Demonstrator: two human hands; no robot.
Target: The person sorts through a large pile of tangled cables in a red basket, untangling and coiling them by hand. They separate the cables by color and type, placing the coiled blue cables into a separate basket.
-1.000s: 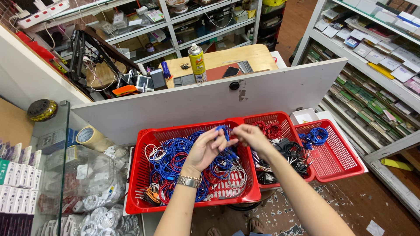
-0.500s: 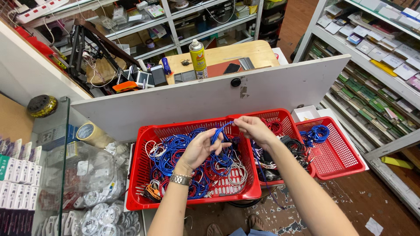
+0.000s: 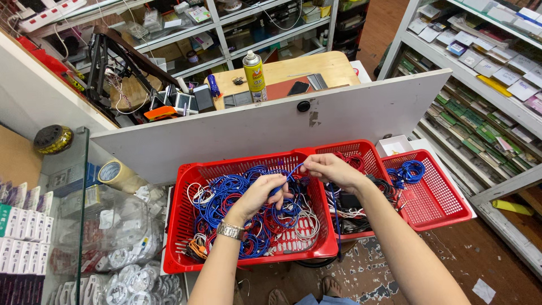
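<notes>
A big red basket (image 3: pixel 180 226) in front of me is full of tangled blue, red and white cables (image 3: pixel 226 197). My left hand (image 3: pixel 261 192), with a metal watch on the wrist, pinches a blue cable (image 3: pixel 295 169) above the basket. My right hand (image 3: pixel 333 168) grips the same blue cable at its other end, just above the basket's right rim. The cable runs short and taut between both hands.
A second red basket (image 3: pixel 361 151) with dark cables and a third (image 3: pixel 446 197) with a blue coil stand to the right. A white board (image 3: pixel 271 127) rises behind them. A glass case (image 3: pixel 84 226) sits left, and shelves (image 3: pixel 485 73) line the right.
Both hands have shifted slightly and drawn closer together over the basket, still working the same blue cable between them.
</notes>
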